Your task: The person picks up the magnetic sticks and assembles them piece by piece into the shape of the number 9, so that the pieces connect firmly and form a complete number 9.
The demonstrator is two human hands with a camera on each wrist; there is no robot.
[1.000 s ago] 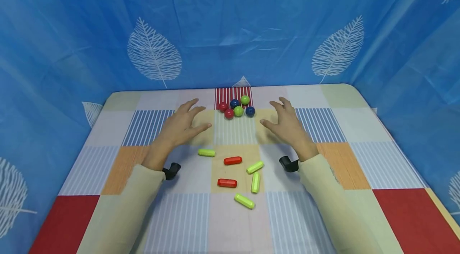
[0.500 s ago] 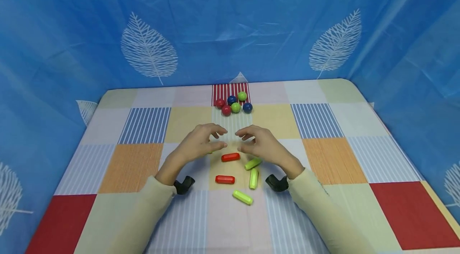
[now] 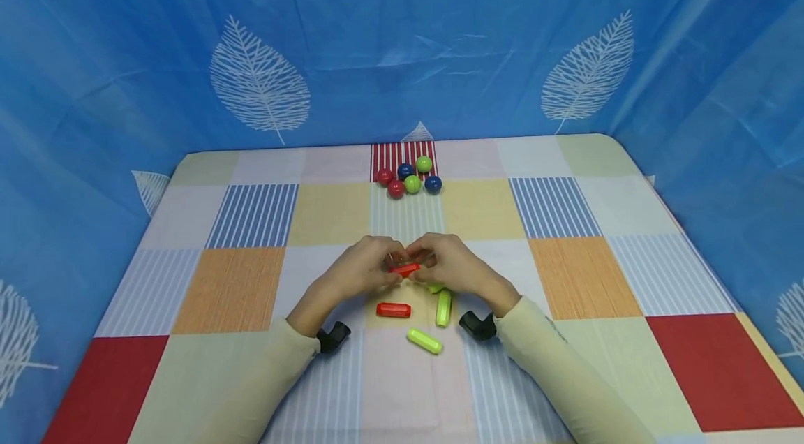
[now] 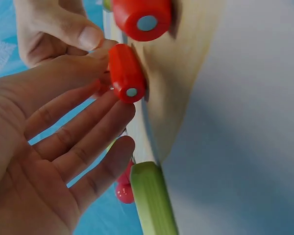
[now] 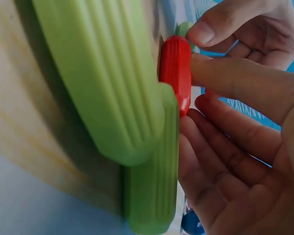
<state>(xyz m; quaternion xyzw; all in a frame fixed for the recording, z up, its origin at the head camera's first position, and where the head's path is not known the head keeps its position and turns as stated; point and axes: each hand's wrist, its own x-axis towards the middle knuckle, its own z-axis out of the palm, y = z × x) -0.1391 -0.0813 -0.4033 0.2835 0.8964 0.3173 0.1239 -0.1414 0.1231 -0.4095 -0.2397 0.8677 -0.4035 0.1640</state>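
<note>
Both hands meet over the middle of the table around a short red magnetic stick [image 3: 405, 269], which has a pale disc at its end. My left hand [image 3: 364, 266] holds its left part between thumb and fingers; my right hand [image 3: 455, 266] grips its right part. It stays low, near the cloth. A second red stick [image 3: 393, 310] lies closer to me. One green stick [image 3: 443, 308] and another green stick [image 3: 424, 341] lie to its right. Part of a third green stick [image 3: 435, 287] shows under the right hand. Beside the left fingers lies one more green stick [image 4: 154, 198], hidden in the head view.
Farther back sits a cluster of balls: red [image 3: 396, 189], blue [image 3: 433, 184] and green [image 3: 423, 164], two of each. A patchwork cloth [image 3: 584, 353] covers the table. Blue curtains [image 3: 414, 46] with white leaf prints enclose the back and sides.
Both hands came from wide apart near the balls, moving inward and toward me. Their fingers have now closed around the farther red stick.
</note>
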